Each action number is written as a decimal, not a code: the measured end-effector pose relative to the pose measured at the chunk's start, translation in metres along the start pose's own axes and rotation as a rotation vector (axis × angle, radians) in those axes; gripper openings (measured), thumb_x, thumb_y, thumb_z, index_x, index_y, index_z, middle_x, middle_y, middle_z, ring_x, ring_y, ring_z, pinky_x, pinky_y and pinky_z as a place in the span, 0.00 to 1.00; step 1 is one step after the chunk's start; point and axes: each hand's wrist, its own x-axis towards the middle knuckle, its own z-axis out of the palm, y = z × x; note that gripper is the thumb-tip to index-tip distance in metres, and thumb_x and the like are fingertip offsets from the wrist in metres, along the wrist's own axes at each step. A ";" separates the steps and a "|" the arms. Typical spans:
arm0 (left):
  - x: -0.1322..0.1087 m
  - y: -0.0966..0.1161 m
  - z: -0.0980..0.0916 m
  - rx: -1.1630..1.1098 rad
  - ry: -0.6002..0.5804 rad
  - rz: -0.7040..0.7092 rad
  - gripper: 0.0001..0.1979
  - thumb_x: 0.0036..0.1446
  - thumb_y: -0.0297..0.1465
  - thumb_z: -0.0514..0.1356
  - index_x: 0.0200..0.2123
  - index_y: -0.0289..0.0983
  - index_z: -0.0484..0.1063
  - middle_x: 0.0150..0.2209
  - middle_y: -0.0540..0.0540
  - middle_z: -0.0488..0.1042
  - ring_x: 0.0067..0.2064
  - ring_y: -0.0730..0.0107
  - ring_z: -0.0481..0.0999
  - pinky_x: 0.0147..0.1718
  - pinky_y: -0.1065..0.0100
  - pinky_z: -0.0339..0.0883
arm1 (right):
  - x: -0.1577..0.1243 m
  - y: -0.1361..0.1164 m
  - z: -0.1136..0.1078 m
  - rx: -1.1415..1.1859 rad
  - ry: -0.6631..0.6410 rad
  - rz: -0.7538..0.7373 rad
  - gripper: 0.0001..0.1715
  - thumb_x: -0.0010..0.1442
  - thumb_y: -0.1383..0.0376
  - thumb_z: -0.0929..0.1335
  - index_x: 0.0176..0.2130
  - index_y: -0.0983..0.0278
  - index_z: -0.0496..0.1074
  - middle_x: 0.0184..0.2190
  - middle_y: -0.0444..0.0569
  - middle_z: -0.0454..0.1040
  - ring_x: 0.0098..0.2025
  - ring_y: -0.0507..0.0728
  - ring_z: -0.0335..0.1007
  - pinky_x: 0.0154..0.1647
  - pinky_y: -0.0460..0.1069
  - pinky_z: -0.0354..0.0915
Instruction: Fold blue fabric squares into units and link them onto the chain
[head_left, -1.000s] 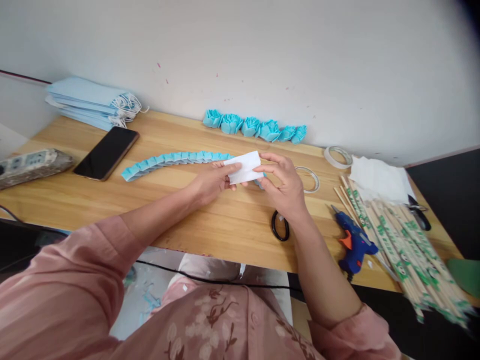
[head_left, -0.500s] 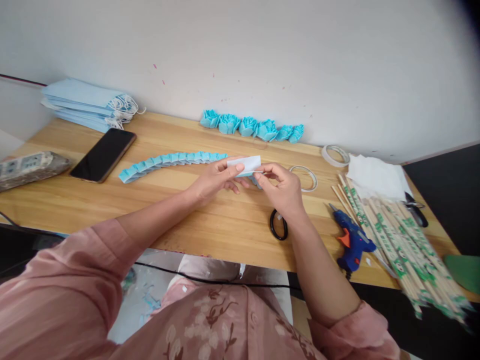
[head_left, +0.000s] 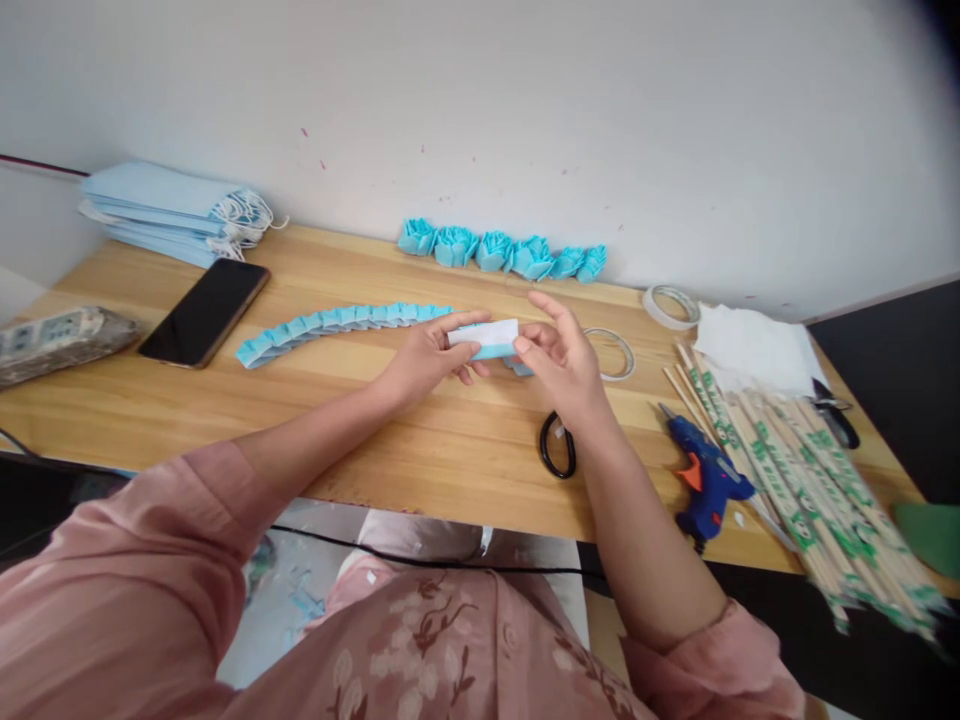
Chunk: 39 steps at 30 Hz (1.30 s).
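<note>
A small folded strip [head_left: 487, 338], white above and light blue along its lower edge, is held up between my two hands over the table. My left hand [head_left: 427, 357] grips its left end, thumb in front and fingers behind. The thumb of my right hand [head_left: 559, 360] presses the right end, with the index finger raised. Just behind my left hand, a curved row of folded blue pieces [head_left: 337, 320] lies on the wood. Part of another blue piece shows beneath the strip, mostly hidden by it.
Blue paper flowers [head_left: 495, 251] line the wall. To the left are a phone [head_left: 205, 312] and stacked blue masks [head_left: 169, 205]. Tape rolls [head_left: 670, 307], a black ring [head_left: 556, 446], a blue glue gun [head_left: 705, 478], wrapped sticks [head_left: 810, 490] and white sheets [head_left: 754, 350] occupy the right.
The strip has been folded down, with its blue lower band now showing more. My right index finger has lifted away from it, and my left fingers have moved along its top.
</note>
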 end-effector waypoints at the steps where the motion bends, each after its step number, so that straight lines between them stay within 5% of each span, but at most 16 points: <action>1: 0.000 0.000 0.000 0.010 -0.012 0.000 0.27 0.56 0.26 0.65 0.59 0.30 0.71 0.27 0.48 0.80 0.27 0.72 0.79 0.27 0.72 0.72 | 0.000 0.001 0.000 -0.017 -0.009 0.001 0.35 0.57 0.56 0.72 0.61 0.56 0.62 0.37 0.45 0.79 0.37 0.56 0.76 0.38 0.52 0.72; 9: 0.001 0.000 -0.003 -0.134 0.054 0.097 0.26 0.51 0.33 0.71 0.54 0.34 0.75 0.27 0.52 0.78 0.23 0.77 0.74 0.22 0.74 0.64 | -0.005 -0.002 0.005 -0.050 -0.066 0.053 0.31 0.57 0.62 0.70 0.59 0.57 0.67 0.31 0.42 0.76 0.32 0.55 0.73 0.35 0.52 0.71; 14: 0.001 -0.008 0.001 -0.387 -0.088 0.027 0.18 0.50 0.41 0.73 0.42 0.37 0.80 0.42 0.45 0.82 0.40 0.69 0.80 0.36 0.71 0.71 | -0.006 0.002 0.010 0.030 -0.025 0.057 0.32 0.59 0.59 0.71 0.61 0.55 0.64 0.34 0.44 0.77 0.34 0.55 0.73 0.35 0.52 0.72; 21: 0.004 -0.014 0.000 -0.414 -0.045 -0.042 0.12 0.52 0.37 0.71 0.34 0.34 0.81 0.38 0.43 0.84 0.43 0.63 0.81 0.46 0.63 0.71 | -0.004 0.005 0.006 -0.048 0.024 -0.009 0.30 0.61 0.58 0.70 0.61 0.56 0.66 0.34 0.43 0.75 0.34 0.54 0.73 0.36 0.51 0.72; 25: 0.007 -0.011 -0.003 -0.462 -0.006 -0.088 0.11 0.53 0.35 0.71 0.30 0.33 0.79 0.34 0.43 0.83 0.37 0.66 0.82 0.44 0.63 0.72 | -0.002 -0.004 -0.005 -0.289 0.131 -0.232 0.24 0.62 0.62 0.68 0.58 0.55 0.69 0.48 0.50 0.77 0.50 0.59 0.73 0.45 0.55 0.74; 31: 0.006 -0.008 -0.004 -0.422 0.004 -0.107 0.11 0.56 0.36 0.69 0.30 0.32 0.78 0.29 0.44 0.82 0.33 0.70 0.81 0.38 0.68 0.70 | -0.002 -0.004 -0.006 -0.608 0.007 -0.518 0.21 0.61 0.69 0.67 0.52 0.52 0.74 0.57 0.49 0.73 0.59 0.64 0.68 0.61 0.66 0.64; 39: 0.005 -0.008 -0.003 -0.366 -0.079 -0.121 0.12 0.55 0.37 0.69 0.32 0.32 0.77 0.32 0.42 0.82 0.31 0.69 0.81 0.24 0.73 0.62 | -0.002 0.001 -0.002 -0.568 -0.026 -0.540 0.11 0.63 0.68 0.68 0.41 0.54 0.80 0.56 0.49 0.74 0.59 0.63 0.66 0.51 0.60 0.71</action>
